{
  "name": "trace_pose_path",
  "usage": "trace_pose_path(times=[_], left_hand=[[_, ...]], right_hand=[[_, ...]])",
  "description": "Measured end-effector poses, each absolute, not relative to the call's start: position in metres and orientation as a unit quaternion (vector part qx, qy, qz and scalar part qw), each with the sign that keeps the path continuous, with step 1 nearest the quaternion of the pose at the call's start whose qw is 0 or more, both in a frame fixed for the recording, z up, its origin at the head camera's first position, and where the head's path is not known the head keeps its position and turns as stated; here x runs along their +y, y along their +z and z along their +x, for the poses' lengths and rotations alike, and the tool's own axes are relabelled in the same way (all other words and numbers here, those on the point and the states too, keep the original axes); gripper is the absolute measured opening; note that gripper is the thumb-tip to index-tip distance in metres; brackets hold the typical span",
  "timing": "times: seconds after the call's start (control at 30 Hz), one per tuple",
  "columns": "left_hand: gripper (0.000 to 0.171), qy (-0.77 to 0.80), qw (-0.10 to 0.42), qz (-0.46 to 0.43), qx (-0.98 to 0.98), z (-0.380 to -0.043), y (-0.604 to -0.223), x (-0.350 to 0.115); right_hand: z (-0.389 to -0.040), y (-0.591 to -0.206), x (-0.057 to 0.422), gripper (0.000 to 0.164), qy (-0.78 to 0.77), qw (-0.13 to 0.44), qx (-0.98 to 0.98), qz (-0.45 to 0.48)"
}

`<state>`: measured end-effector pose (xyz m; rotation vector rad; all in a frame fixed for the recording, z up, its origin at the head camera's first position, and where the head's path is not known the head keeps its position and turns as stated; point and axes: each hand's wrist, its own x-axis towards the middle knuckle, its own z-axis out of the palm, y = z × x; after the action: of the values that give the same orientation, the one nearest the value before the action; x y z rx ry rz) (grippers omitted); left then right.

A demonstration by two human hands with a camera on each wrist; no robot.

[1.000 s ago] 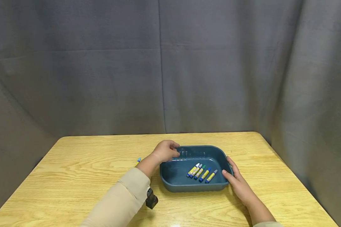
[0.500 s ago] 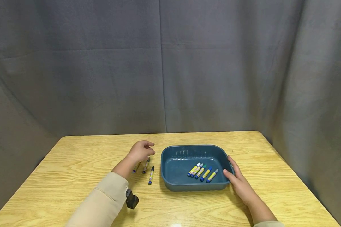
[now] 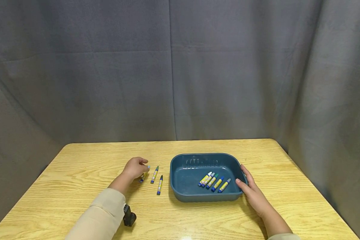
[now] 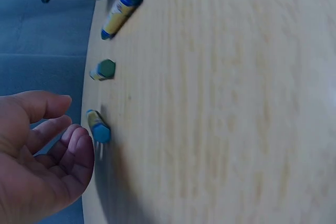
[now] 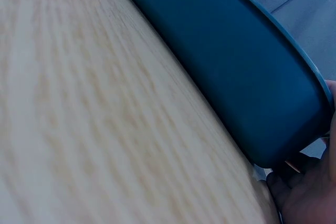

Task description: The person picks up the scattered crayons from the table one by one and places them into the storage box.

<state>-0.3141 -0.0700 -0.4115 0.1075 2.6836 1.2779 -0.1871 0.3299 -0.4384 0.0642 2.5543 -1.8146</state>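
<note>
My left hand (image 3: 134, 167) is low over the table's left part, fingertips right at a light-blue crayon (image 3: 143, 177) with a yellow wrapper. In the left wrist view its fingers are loosely bent, with a gap between thumb and fingers, and the crayon (image 4: 98, 127) lies just beyond the fingertips. Two more crayons, a green one (image 3: 154, 175) and a dark one (image 3: 160, 185), lie to the right. My right hand (image 3: 253, 193) grips the right end of a dark teal basin (image 3: 205, 198), thumb over the rim and fingers outside. Several crayons (image 3: 211, 181) lie in the basin.
The wooden table (image 3: 78, 186) carries everything, its far edge close to a grey curtain (image 3: 114, 83). A small black camera (image 3: 129, 216) is fixed at my left wrist. The basin's wall (image 5: 220, 61) fills much of the right wrist view.
My left hand has moved left from over the basin's left rim to the light-blue crayon, bringing the crayons on the table into view. The right hand keeps its hold on the basin.
</note>
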Motion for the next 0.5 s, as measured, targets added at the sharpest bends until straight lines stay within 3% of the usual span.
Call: trace_pose_path(times=[0.5], left_hand=[[0.041, 0.38, 0.066, 0.039, 0.922, -0.3138, -0.4195, -0.0709]], right_hand=[[-0.1882, -0.4408, 0.3311, 0.07, -0.586, 0.007, 0.81, 0.021]])
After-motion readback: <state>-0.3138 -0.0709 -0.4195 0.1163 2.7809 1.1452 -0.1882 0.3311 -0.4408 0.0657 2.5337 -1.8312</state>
